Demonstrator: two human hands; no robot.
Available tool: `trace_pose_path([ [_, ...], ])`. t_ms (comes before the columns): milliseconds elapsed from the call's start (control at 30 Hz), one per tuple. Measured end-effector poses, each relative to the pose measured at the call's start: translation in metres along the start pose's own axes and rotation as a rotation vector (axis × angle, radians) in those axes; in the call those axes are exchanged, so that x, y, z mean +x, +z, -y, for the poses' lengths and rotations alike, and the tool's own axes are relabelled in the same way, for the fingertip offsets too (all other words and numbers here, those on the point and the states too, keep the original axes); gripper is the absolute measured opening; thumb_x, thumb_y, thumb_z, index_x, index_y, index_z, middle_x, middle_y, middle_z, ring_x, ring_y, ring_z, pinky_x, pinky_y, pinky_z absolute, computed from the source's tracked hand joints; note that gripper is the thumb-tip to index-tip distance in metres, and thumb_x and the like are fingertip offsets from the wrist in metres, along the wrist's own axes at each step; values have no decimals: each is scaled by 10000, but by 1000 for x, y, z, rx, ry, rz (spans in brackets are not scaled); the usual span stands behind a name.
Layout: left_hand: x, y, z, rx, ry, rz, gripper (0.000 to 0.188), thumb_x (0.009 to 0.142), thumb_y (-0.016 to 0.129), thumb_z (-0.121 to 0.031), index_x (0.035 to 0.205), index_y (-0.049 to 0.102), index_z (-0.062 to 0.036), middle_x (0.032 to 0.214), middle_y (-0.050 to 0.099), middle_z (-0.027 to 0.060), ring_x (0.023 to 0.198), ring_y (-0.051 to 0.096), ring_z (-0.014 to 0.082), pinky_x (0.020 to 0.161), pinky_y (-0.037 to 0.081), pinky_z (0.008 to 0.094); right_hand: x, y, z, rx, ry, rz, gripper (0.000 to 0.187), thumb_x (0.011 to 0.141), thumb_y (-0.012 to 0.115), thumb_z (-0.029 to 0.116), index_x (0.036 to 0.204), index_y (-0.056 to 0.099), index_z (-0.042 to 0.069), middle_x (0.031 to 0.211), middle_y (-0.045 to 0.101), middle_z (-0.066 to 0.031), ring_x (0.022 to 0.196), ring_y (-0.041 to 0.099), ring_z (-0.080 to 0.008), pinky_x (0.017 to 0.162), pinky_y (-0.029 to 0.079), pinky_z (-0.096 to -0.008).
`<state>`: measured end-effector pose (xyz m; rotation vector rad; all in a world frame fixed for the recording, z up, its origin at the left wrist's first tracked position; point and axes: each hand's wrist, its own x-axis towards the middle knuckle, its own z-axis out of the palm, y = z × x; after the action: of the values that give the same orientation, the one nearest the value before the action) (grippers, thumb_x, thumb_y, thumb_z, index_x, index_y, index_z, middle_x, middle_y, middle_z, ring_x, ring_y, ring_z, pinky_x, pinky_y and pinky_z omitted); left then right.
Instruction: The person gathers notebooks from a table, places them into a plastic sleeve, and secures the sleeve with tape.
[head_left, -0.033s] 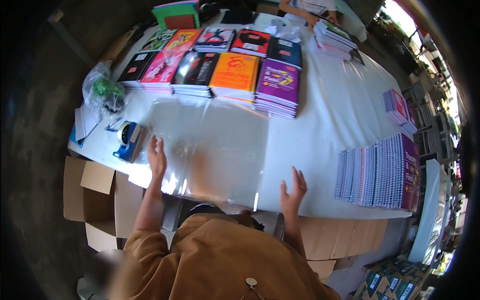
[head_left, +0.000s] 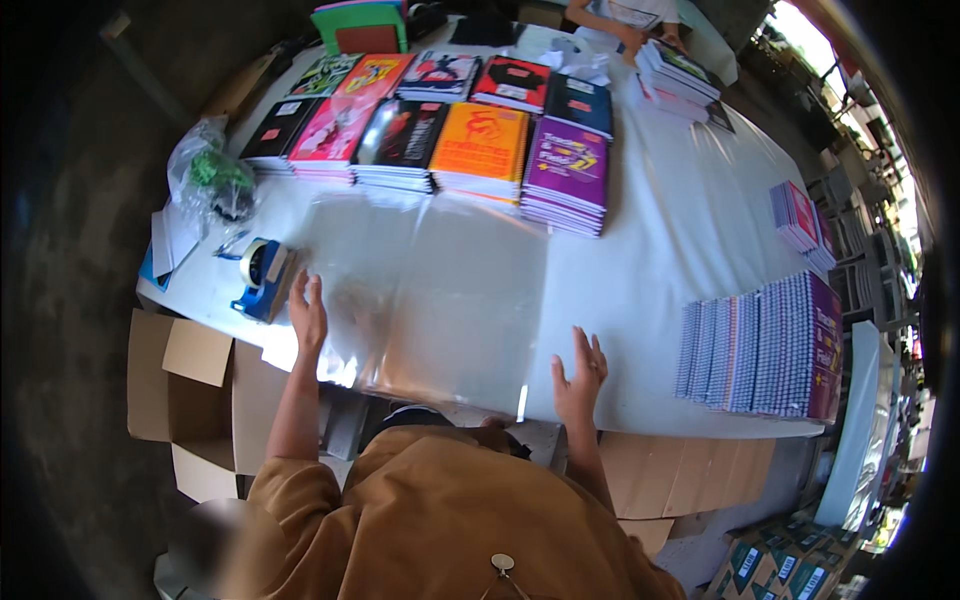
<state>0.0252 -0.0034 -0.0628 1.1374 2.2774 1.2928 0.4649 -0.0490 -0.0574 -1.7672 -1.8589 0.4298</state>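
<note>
A clear plastic sheet (head_left: 465, 300) lies flat on the white-covered table (head_left: 670, 220) in front of me, its near edge at the table's front. By its left side my left hand (head_left: 309, 315) is raised with fingers stretched, holding nothing, close to a blue tape dispenser (head_left: 262, 285). My right hand (head_left: 579, 380) hovers just beyond the sheet's near right corner, fingers spread and nothing in them. Beyond the sheet stand two rows of spiral notebook stacks, among them a purple stack (head_left: 565, 170), an orange stack (head_left: 480, 145) and a black one (head_left: 400, 140).
A long row of purple notebooks (head_left: 755, 345) stands at the right, with a smaller pile (head_left: 797, 220) behind it. A plastic bag with green contents (head_left: 212, 180) sits at the left. Open cardboard boxes (head_left: 200, 390) are below the table's left edge. Another person (head_left: 630, 30) works at the far side.
Both hands have shifted slightly left, bringing my right hand a little nearer the plastic sheet. The whole view has drifted slightly. The sheet and notebooks stay in place.
</note>
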Motion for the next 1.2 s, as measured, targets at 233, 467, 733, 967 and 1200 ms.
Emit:
trace_pose_path([
  [233, 84, -71, 61, 60, 8, 95, 466, 910, 506, -364, 1153, 546, 31, 1107, 602, 190, 1029, 578, 294, 909, 410, 327, 8, 75, 33, -392, 14, 70, 712, 847, 508, 441, 1409, 262, 80, 1461, 255, -124, 1366, 162, -322, 1088, 70, -511],
  [467, 115, -52, 73, 136, 360, 259, 556, 878, 538, -362, 1266, 437, 24, 1300, 433, 235, 1241, 367, 379, 1041, 280, 412, -4, 92, 57, -384, 113, 62, 747, 859, 488, 435, 1421, 189, 44, 1458, 266, -117, 1359, 188, -315, 1088, 90, -496],
  [733, 67, -44, 62, 735, 604, 540, 679, 868, 392, -571, 1415, 281, -183, 1487, 177, 121, 1376, 110, 325, 1096, 56, 492, -13, 95, 58, -478, 81, -41, 637, 887, 479, 417, 1398, 294, 86, 1415, 364, -65, 1309, 304, -269, 1016, 223, -427],
  [967, 64, -43, 60, 765, 585, 537, 681, 876, 392, -560, 1417, 270, -164, 1481, 197, 125, 1372, 124, 336, 1089, 67, 517, -7, 90, 58, -500, 55, -51, 506, 894, 479, 385, 1340, 420, 154, 1410, 368, -60, 1281, 330, -266, 996, 235, -443],
  [1200, 69, -41, 58, 723, 572, 548, 594, 882, 421, -482, 1378, 347, -164, 1456, 253, 123, 1354, 175, 334, 1086, 95, 501, 1, 82, 64, -386, 129, -63, 444, 843, 535, 306, 1258, 508, 150, 1365, 408, -75, 1245, 354, -296, 973, 263, -488],
])
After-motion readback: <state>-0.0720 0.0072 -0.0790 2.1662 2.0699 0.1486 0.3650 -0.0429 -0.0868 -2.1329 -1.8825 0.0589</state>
